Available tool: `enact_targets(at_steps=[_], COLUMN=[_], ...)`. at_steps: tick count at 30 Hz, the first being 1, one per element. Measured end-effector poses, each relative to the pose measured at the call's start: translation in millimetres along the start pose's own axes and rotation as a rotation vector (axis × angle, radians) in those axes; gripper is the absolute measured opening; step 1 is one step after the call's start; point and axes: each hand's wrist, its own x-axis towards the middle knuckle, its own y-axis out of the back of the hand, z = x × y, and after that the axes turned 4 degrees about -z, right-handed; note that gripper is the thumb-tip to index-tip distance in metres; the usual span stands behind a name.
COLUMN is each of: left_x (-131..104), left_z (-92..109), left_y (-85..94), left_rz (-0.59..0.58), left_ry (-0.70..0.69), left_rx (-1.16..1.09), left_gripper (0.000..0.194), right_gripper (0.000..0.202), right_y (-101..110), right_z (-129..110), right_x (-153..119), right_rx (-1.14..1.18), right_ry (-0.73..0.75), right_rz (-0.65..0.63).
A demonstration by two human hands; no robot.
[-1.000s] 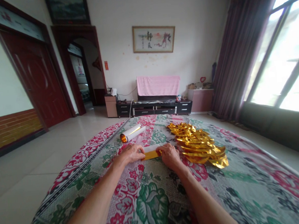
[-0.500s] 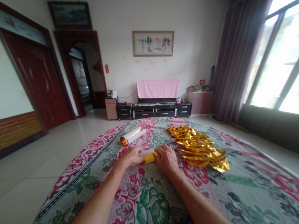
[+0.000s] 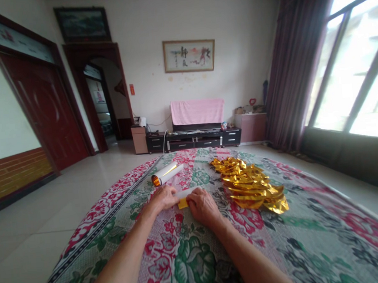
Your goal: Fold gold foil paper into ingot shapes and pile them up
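A sheet of gold foil paper (image 3: 183,203) with a white back lies on the patterned cloth between my hands, partly folded over so that white and gold both show. My left hand (image 3: 164,198) pinches its left end. My right hand (image 3: 203,205) is closed on its right part, with the fingertips pressed along the fold and covering much of the gold. Just beyond my left hand rests a loosely rolled bundle of gold and white paper (image 3: 168,173). Right of my right hand, a row of folded gold foil pieces (image 3: 251,184) overlaps on the cloth.
The round table is covered by a floral cloth (image 3: 194,263). Beyond it stand a low black cabinet (image 3: 205,141) and a screen draped with a pink towel (image 3: 197,111). A red door (image 3: 47,104) is at left, with a curtain (image 3: 294,63) and window at right.
My right hand has slid left along the paper, toward my left hand, so less gold shows between them. The whole view has shifted slightly. The roll and foil pile stay in place.
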Motion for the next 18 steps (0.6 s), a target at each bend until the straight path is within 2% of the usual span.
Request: enact_targets(at_steps=[5, 9, 14, 18], left_x=[3.0, 5.9, 6.7, 5.9], left_z=[-0.7, -2.7, -2.8, 4.7], left_y=[-1.9, -7.0, -9.5, -8.7], left_rz=[0.098, 0.127, 0.122, 0.191], left_ry=[0.074, 0.082, 0.105, 0.112], left_rx=[0.112, 0.139, 0.088, 0.012], left_gripper=[0.020, 0.022, 0.019, 0.023], right_gripper=[0.024, 0.027, 0.022, 0.021], right_y=[0.4, -1.5, 0.0, 4.2], right_z=[-3.9, -11.9, -13.8, -8.7], right_x=[-0.1, 1.2, 3.7, 4.7], right_rx=[-0.006, -0.055, -0.086, -0.030], right_ry=[-0.009, -0.073, -0.087, -0.048], right_rz=[0.008, 0.020, 0.006, -0.020])
